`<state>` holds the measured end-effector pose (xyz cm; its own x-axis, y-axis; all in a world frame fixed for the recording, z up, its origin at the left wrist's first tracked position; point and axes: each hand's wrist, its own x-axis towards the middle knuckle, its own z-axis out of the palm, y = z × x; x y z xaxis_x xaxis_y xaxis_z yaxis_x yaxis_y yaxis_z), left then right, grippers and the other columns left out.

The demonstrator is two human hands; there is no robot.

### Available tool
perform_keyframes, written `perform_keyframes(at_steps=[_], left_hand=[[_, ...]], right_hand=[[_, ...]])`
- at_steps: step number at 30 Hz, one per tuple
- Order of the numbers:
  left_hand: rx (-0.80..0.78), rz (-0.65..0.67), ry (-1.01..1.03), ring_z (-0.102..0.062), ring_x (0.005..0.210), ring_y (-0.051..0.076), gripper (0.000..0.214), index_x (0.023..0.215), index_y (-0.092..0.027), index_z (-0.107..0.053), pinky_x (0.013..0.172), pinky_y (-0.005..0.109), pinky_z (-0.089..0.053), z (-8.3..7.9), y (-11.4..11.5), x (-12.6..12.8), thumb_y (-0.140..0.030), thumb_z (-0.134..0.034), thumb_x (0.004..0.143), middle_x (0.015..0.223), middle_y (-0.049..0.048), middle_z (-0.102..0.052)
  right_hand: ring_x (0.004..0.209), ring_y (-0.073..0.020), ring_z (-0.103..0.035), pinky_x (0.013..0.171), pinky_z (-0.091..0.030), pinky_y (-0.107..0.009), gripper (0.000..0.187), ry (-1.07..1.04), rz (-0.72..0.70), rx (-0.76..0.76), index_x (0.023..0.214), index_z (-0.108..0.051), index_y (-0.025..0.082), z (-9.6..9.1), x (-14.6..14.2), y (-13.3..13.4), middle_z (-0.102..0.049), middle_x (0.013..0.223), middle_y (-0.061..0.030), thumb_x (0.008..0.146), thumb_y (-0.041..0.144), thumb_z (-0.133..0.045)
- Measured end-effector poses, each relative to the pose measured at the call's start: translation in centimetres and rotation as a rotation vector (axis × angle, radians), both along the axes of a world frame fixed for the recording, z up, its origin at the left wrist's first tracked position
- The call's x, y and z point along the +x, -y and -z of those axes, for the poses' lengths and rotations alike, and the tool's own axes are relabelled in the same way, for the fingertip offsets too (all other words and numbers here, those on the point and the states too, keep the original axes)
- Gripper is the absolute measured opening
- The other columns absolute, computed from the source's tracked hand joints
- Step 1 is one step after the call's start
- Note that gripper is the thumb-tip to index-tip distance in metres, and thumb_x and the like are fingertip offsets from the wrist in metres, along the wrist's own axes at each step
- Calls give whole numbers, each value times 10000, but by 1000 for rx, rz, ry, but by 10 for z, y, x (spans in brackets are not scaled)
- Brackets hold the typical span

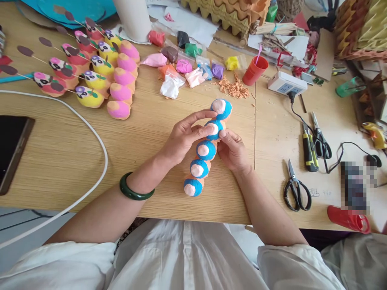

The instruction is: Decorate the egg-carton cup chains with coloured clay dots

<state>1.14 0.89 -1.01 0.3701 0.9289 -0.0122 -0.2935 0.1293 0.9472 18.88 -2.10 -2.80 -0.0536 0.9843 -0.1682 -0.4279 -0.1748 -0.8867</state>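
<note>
A strip of egg-carton cups [206,150], coated in blue clay with a pale pink clay patch on each cup, slants over the table in front of me. My left hand [186,137] reaches across its upper part. The thumb presses the pale patch of the second cup, and the index finger lies along the edge of the top cup. My right hand [234,151] grips the strip's right side, thumb against the second cup, with its other fingers partly hidden behind. The lower cups stick out free of both hands.
Finished clay-covered egg-carton strips [90,72] stand at the left. Bagged coloured clay [184,66], orange shreds [232,86] and a red cup [255,70] lie beyond. Scissors [296,189], a utility knife [310,149] and a power strip [287,83] are rightward; a white cable [101,149] curves at left.
</note>
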Motion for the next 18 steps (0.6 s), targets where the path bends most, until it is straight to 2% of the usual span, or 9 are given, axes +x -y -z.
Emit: perform_keyframes(at_steps=[3, 7, 14, 18], left_hand=[[-142, 55, 81, -796, 1066, 296, 452, 1174, -325, -795, 891, 471, -678, 1, -2, 0, -477, -981, 791, 1213, 9, -799], [-175, 11, 124, -768, 1065, 283, 458, 1127, -284, -788, 874, 427, -662, -1, -2, 2, -499, -982, 773, 1119, 16, -795], [-135, 10, 94, -734, 878, 218, 430, 1055, -262, -746, 760, 371, -623, 3, -3, 2, -525, -956, 788, 993, 21, -761], [6, -77, 10, -689, 801, 156, 463, 1052, -274, -752, 714, 321, -588, 4, 0, 4, -612, -942, 800, 1067, 25, -776]], right_hand=[[735, -158, -662, 791, -599, -338, 352, 16, -13, 13, 744, -822, 291, -1, 0, 0, -758, 768, 30, 719, 596, -997], [691, -145, -647, 761, -605, -326, 359, 3, -10, 28, 712, -822, 288, -2, -3, -1, -730, 716, 36, 716, 599, -1003], [739, -174, -682, 799, -623, -358, 369, 56, -4, 25, 709, -818, 288, -3, -8, 1, -722, 701, 28, 718, 614, -991], [757, -182, -693, 831, -626, -370, 369, 81, -3, 50, 723, -818, 291, 0, -9, 4, -743, 737, 24, 781, 631, -947]])
